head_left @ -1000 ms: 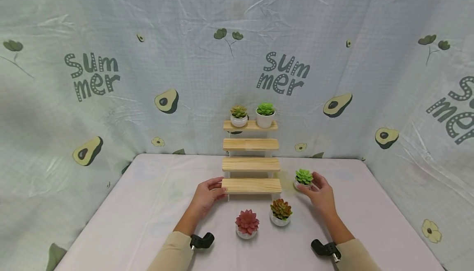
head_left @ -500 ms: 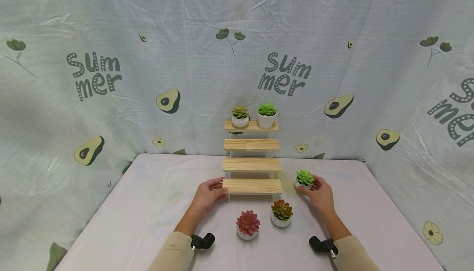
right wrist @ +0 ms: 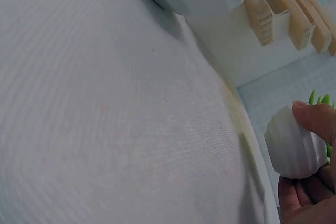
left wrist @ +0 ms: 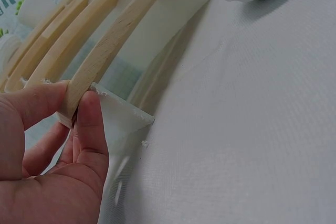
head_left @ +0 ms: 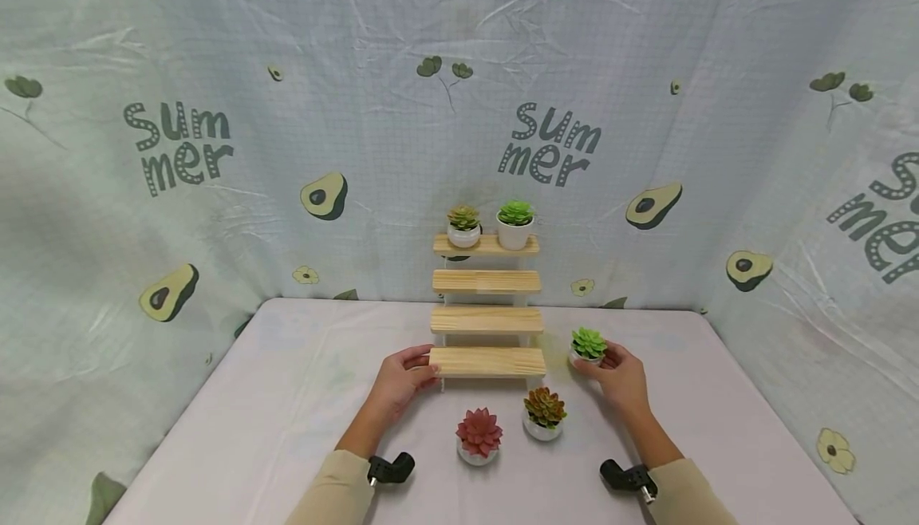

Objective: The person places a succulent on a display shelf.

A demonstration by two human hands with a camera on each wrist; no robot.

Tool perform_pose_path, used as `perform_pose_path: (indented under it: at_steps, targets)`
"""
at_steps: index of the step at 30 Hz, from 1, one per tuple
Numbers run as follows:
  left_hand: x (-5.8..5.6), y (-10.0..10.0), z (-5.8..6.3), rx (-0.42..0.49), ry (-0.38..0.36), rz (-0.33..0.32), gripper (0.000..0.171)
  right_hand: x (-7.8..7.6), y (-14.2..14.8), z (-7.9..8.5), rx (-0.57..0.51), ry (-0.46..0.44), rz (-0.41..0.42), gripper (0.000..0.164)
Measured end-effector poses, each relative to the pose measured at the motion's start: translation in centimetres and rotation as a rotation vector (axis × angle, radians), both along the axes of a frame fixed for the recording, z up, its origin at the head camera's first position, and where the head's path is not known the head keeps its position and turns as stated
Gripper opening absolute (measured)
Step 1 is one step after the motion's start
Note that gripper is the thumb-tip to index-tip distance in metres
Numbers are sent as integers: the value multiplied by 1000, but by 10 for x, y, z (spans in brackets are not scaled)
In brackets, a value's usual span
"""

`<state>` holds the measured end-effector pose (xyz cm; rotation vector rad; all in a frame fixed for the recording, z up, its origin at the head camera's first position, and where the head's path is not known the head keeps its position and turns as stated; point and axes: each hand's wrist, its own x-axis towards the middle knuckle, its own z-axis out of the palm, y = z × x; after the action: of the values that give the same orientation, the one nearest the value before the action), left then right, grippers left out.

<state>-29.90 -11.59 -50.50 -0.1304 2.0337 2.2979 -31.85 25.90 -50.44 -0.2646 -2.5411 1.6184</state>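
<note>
My left hand (head_left: 399, 379) is at the left end of a small tiered wooden shelf (head_left: 488, 361). In the left wrist view, thumb and fingers pinch the end of its lowest board (left wrist: 107, 48). Right of the shelf, my right hand (head_left: 623, 379) holds a bright green potted succulent (head_left: 589, 343). Its white ribbed pot (right wrist: 294, 142) sits between thumb and fingers in the right wrist view. In front of the shelf stand a red potted succulent (head_left: 479, 434) and an orange-brown potted succulent (head_left: 544, 412), neither touched by a hand.
On the top board stand an olive-green succulent (head_left: 463, 226) in a round white pot and a green succulent (head_left: 514, 223) in a taller white pot. A printed cloth backdrop (head_left: 402, 142) rises behind the white-covered table (head_left: 301, 365) and along its sides.
</note>
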Motion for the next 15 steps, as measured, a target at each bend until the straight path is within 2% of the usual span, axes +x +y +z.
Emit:
perform_pose_path:
  at_steps: [7,15]
  targets:
    - [0,-1,0,0,-1,-1,46,4,-5,10,-5,47,24,85]
    - [0,0,1,-2,-7,4,45,9,-17,33,-56,94,96,83]
